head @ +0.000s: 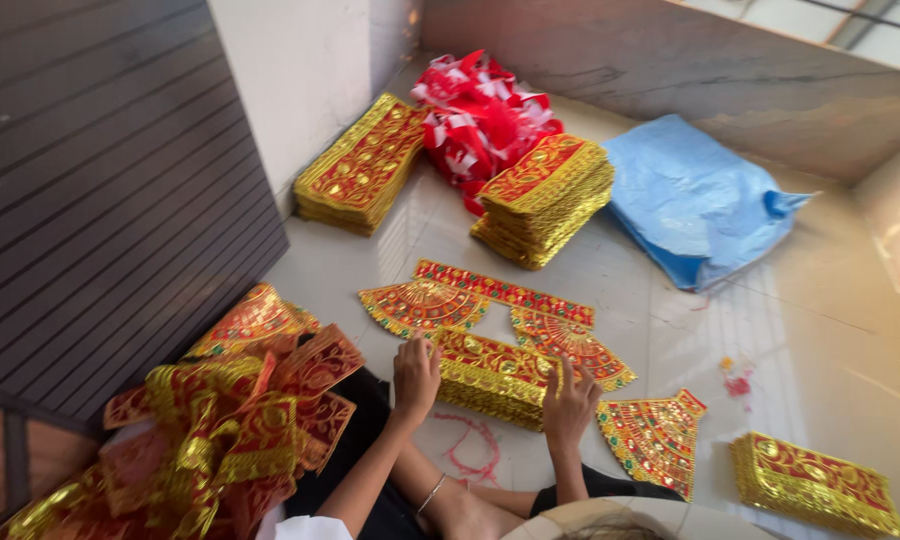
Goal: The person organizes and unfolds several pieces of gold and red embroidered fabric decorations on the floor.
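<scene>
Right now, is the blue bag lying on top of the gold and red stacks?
No, the blue bag lies flat on the floor beside the nearest gold and red stack, not on it.

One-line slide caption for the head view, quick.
Both hands, left hand and right hand, rest on a stack of red-and-gold embroidered pieces on the pale floor, fan-shaped pieces beside it.

A home craft workspace: stacked gold-and-red embroidered trims (545, 198) lie across the tiled floor (820, 340)
</scene>
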